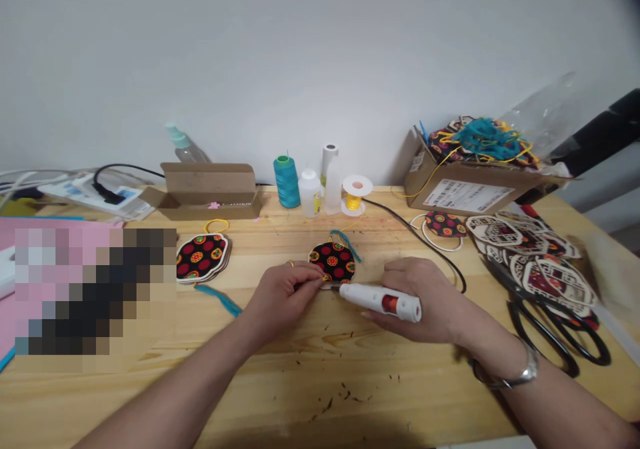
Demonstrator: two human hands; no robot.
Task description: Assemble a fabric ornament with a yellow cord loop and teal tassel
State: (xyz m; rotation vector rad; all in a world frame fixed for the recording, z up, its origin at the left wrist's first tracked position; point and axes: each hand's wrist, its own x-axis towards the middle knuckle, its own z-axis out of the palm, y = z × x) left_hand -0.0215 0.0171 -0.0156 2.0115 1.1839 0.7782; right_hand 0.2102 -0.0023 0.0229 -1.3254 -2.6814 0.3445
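Observation:
My left hand (285, 296) pinches the lower left edge of a black fabric piece (332, 262) with red and orange flowers, thumb and forefinger pressed together. A small yellow bit shows by the fingertips. Yellow and teal cord (353, 246) lies at the top of this piece. My right hand (417, 289) is wrapped round a white glue gun (373, 301), whose dark nozzle points left at the piece's lower edge, close to my left fingertips. Whether the nozzle touches the piece I cannot tell. A teal tassel (220, 299) lies beside my left hand.
A stack of patterned pieces (200, 258) lies to the left. Behind stand a cardboard box (210, 202), teal thread (286, 182), bottles (310, 196) and a yellow cord spool (357, 196). Rightward are scissors (543, 332), cut-out pieces (555, 279), a full carton (465, 186) and a black cable (425, 232).

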